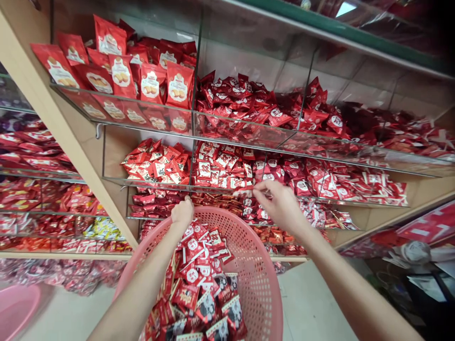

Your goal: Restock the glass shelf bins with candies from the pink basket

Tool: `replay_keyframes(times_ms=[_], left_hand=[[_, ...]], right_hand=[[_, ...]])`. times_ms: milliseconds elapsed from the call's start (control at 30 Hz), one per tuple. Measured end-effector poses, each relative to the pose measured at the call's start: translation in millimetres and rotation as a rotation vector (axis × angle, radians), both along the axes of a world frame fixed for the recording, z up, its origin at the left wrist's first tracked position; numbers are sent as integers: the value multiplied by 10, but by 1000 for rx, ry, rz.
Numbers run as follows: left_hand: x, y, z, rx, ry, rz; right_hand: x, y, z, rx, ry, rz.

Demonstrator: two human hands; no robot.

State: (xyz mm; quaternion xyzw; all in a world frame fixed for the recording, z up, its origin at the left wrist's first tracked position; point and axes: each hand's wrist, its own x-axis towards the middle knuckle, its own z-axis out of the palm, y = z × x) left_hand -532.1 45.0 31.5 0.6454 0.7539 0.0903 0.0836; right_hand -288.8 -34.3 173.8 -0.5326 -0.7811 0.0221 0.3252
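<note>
My left hand [182, 213] is wrapped round the far rim of a pink perforated basket [254, 258]. Inside the basket lies a heap of small red packets [199, 274], some with black and white prints. Beyond the basket's rim, my right hand [275, 201] pinches a small red and white packet [243, 192] between thumb and fingers, in front of a low glass shelf edge. Just behind it are compartments of red and white packets [223, 166] and dark red packets [272, 168].
Glass-fronted shelves [234, 137] full of red packets span the view. Larger red bags [121, 76] stand at upper left. A wooden post [64, 123] slants down the left side. Another pink basket [17, 305] is on the floor at lower left.
</note>
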Motion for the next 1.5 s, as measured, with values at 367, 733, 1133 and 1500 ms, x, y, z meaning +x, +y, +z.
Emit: replay_keyframes(times_ms=[367,733,1133,1500], left_hand=[[4,24,-52,13,15,22],[0,3,-26,11,4,11],[-3,-4,-74,20,28,31],[22,20,-82,26,66,45]], right_hand=[[-447,-196,-1758,-1018,1221,-314],[-636,-201,-1938,-1109,1080,-245],[-753,376,-315,-36,271,-34],[-1404,848,7,-69,-96,-230]])
